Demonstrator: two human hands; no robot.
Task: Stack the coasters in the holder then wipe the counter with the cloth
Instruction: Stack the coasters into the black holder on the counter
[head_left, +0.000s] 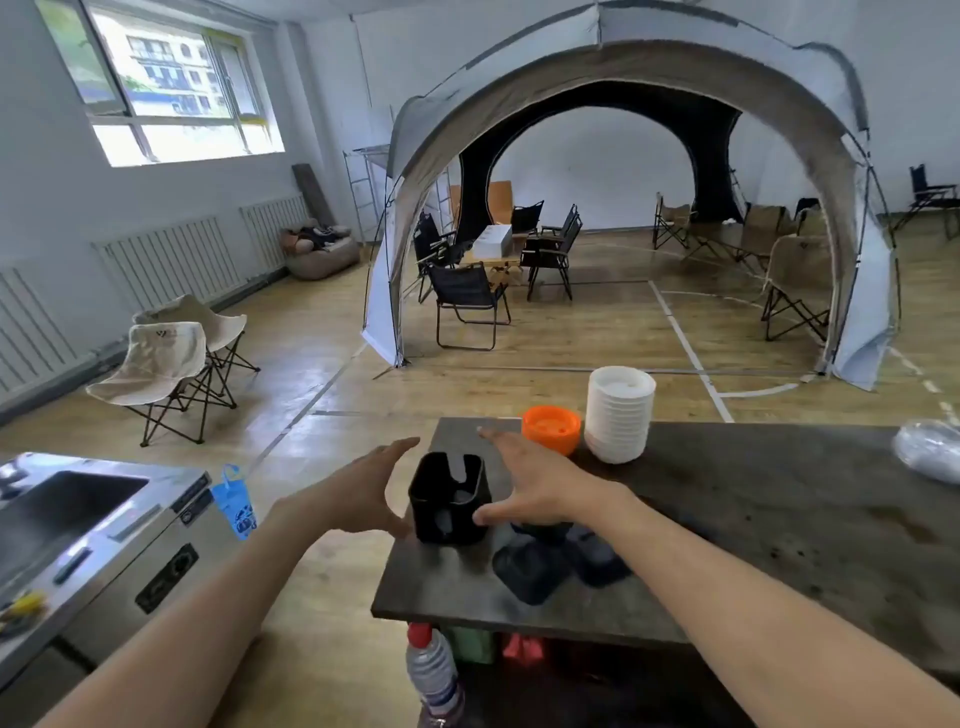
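**Framing the holder before the first coaster goes in**

Standing near the left end of the dark bench (727, 519), the black holder (450, 501) is the landmark here: an open-topped box with a slot cut in its far wall. Its inside is dim, and I cannot tell whether anything lies in it yet. Just right of the holder and a little nearer the camera lie the black coasters (558, 564), loose and overlapping, not squared into a pile; their count is unclear.

Both hands flank the holder with fingers spread and nothing pinched. The left hand (363, 493) sits open at the holder's left side, its thumb close to the lower wall, contact uncertain. The right hand (535, 483) reaches over from the right, fingers fanned past the far rim, thumb touching or nearly touching the right wall. This cupped stance looks meant to steady or square the holder so coasters can drop in cleanly.

Beyond the holder, to its right, stand an orange bowl (551, 428) and a stack of white bowls (619, 415), well clear of the work. No cloth is identifiable, so wiping looks some way off.
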